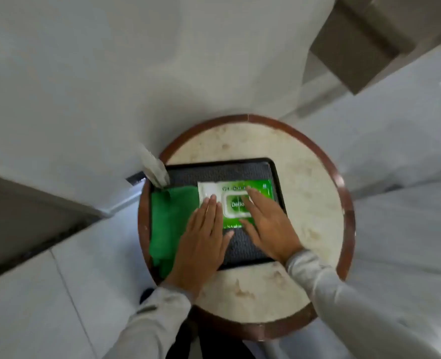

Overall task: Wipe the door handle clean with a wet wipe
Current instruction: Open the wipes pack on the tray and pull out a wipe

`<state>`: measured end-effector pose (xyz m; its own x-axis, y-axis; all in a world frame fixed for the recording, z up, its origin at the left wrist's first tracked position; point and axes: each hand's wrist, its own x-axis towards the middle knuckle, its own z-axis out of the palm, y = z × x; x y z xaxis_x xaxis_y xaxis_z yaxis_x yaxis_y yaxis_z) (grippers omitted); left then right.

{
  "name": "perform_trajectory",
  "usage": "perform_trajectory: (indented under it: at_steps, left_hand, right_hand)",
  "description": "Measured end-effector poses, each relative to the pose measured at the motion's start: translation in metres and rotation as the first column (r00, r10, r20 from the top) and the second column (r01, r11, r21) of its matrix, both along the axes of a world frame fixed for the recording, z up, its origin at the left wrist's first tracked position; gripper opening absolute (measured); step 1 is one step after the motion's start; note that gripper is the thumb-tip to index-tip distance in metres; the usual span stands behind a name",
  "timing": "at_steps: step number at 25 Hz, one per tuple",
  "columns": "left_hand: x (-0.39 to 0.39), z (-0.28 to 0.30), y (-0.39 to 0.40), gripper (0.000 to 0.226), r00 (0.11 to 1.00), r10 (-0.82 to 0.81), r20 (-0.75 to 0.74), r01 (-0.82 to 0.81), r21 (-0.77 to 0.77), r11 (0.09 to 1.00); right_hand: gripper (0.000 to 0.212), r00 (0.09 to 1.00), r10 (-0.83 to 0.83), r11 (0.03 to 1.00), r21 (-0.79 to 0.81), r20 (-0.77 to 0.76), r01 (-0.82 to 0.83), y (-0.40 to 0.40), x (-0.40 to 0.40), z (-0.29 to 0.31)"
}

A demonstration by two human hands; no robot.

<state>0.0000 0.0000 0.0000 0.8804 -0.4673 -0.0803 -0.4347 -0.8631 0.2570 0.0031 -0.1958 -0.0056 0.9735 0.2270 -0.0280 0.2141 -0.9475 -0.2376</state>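
A green and white pack of wet wipes (259, 189) lies on a black tray (240, 168) on a small round table (310, 182). My left hand (201, 244) rests flat with its fingertips on the pack's white left end. My right hand (271, 224) lies flat over the pack's lid and right half, fingers spread. Neither hand grips anything. The door handle is not in view.
A green cloth (166, 221) lies on the tray's left part. A crumpled whitish piece (154, 168) sticks up at the tray's far left corner. A white wall stands behind the table, with pale floor tiles (40, 301) around it and a brown door frame (354, 45) at upper right.
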Motion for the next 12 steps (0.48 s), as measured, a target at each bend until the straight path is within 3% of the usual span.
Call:
perform_trajectory:
  at_steps: [3,6,9,12]
  left_hand:
    - [0.02,-0.059,-0.018,0.08,0.994,-0.003,-0.112,0.019,0.136,0.991]
    - [0.021,-0.086,-0.023,0.084,0.995,0.0,-0.103,0.02,0.197,0.98]
    - [0.016,-0.095,-0.023,0.087,1.0,0.001,0.006,-0.002,0.192,0.981]
    - [0.017,-0.095,-0.023,0.089,1.0,0.008,-0.009,-0.006,0.175,0.985]
  right_hand:
    - [0.053,0.994,0.11,0.989,-0.094,-0.011,-0.111,-0.025,0.028,-0.048]
    - [0.055,0.968,0.25,0.951,-0.196,0.026,-0.24,-0.036,0.036,-0.072]
    - [0.059,0.917,0.364,0.893,-0.34,0.164,-0.294,-0.041,0.039,-0.074]
    - [0.049,0.898,0.385,0.896,-0.32,0.211,-0.309,-0.037,0.046,-0.066]
